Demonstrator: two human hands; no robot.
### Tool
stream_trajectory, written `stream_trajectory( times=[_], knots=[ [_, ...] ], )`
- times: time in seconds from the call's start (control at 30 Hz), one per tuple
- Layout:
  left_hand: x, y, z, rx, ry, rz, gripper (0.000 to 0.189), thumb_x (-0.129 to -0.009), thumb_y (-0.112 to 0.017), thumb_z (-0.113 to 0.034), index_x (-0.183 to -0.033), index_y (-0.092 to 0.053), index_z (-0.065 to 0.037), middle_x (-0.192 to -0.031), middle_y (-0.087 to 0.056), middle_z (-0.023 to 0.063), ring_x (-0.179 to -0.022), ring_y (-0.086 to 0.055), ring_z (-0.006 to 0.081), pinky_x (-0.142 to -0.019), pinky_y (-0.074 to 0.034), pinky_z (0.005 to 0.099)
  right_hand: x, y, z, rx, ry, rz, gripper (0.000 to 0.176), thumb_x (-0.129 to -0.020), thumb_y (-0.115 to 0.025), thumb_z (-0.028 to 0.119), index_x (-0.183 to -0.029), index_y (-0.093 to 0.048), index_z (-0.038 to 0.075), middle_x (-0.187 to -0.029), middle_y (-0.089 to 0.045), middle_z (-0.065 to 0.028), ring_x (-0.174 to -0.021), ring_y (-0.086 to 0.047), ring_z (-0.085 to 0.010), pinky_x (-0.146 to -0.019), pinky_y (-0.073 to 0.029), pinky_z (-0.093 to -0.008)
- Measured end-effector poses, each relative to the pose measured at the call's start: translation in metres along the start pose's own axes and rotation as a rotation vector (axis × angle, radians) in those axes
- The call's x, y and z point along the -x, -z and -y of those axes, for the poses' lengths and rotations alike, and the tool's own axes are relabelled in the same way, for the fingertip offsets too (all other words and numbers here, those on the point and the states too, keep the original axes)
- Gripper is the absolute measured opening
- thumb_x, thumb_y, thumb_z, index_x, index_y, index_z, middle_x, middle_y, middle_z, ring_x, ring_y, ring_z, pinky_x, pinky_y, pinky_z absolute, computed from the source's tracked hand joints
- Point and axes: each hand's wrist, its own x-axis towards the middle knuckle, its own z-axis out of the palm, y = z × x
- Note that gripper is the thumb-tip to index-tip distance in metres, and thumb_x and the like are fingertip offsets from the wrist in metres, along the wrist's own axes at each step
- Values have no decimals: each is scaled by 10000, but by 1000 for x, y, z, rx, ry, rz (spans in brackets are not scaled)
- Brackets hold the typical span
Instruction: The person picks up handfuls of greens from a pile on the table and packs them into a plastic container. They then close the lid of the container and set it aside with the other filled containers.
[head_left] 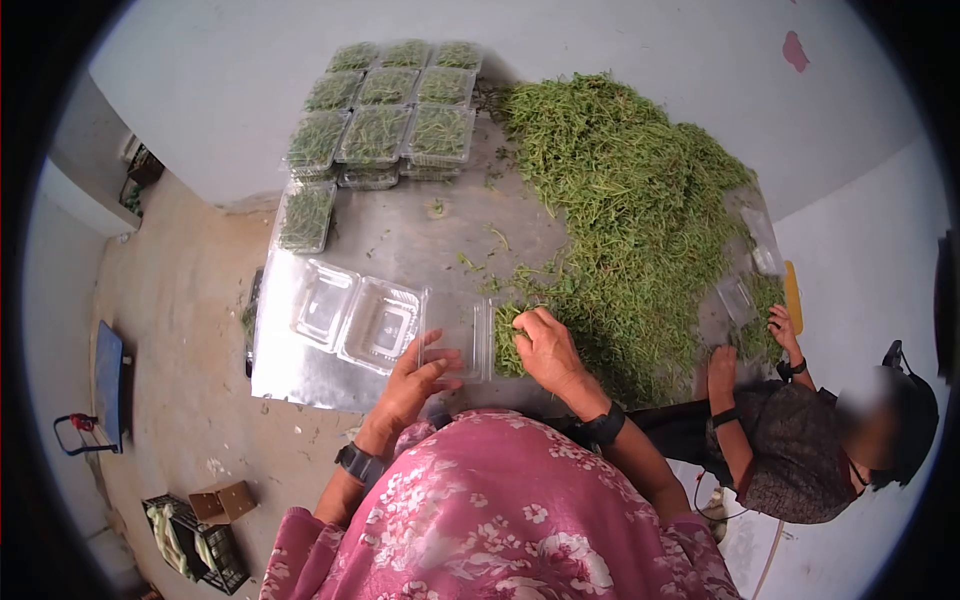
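Note:
A clear plastic container point(461, 325) lies open near the table's front edge, its flat lid to the left and green stems in its right half. My left hand point(412, 378) rests at the lid's left edge, fingers apart. With curled fingers, my right hand point(545, 350) presses on green stems point(507, 340) in the container. Just left of my left hand is an empty open container point(381, 322). A large heap of green stems point(630, 200) covers the table's right side.
Filled, closed containers point(375, 134) stand stacked at the back left of the metal table point(400, 235). At the right, another person point(800, 440) has both hands near a container point(737, 300). A crate point(195, 540) and a blue trolley point(110, 387) are on the floor.

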Motion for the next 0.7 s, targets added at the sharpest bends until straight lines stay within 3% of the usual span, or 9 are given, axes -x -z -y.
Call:
stream_trajectory(
  times=[0.1, 0.3, 0.4, 0.6, 0.7],
  knots=[
    [0, 2, 0, 34, 4, 9, 541, -934, -502, -81, -1419, -267, -35, -1243, -510, 193, -1107, -550, 269, -862, -528, 365, 6, 2, 0, 2, -1, 102, 280, -778, -603, 42, -1048, -537, 12, -971, -548, -175, -825, -576, -349, -714, -467, -419],
    [1, 0, 0, 5, -8, -1, 542, -936, -496, -96, -1420, -260, -33, -1218, -537, 182, -1109, -565, 281, -867, -511, 384, 11, 0, -11, 3, 25, 11, 456, -793, -639, 104, -1182, -438, -25, -1052, -542, -221, -910, -577, -384, -781, -477, -438],
    [1, 0, -1, 10, -3, -1, 541, -936, -490, -90, -1421, -257, -32, -1222, -534, 182, -1113, -564, 282, -867, -510, 385, 9, -9, -5, 43, -69, -4, 518, -799, -660, 139, -1219, -405, -25, -1050, -557, -243, -912, -584, -401, -781, -478, -447],
    [0, 0, -1, 2, -5, 3, 549, -937, -494, -96, -1424, -248, -31, -1226, -530, 185, -1118, -560, 284, -870, -510, 388, -17, -21, 1, 163, -197, 101, 377, -771, -697, 162, -1035, -512, -34, -907, -599, -235, -865, -607, -376, -728, -477, -440],
    [1, 2, 0, 2, -4, -6, 553, -937, -499, -101, -1424, -246, -31, -1227, -530, 186, -1122, -556, 284, -874, -509, 386, -22, -25, -10, 13, -127, 99, 292, -766, -694, 149, -936, -538, -31, -840, -607, -216, -808, -611, -357, -688, -469, -431]
  ],
)
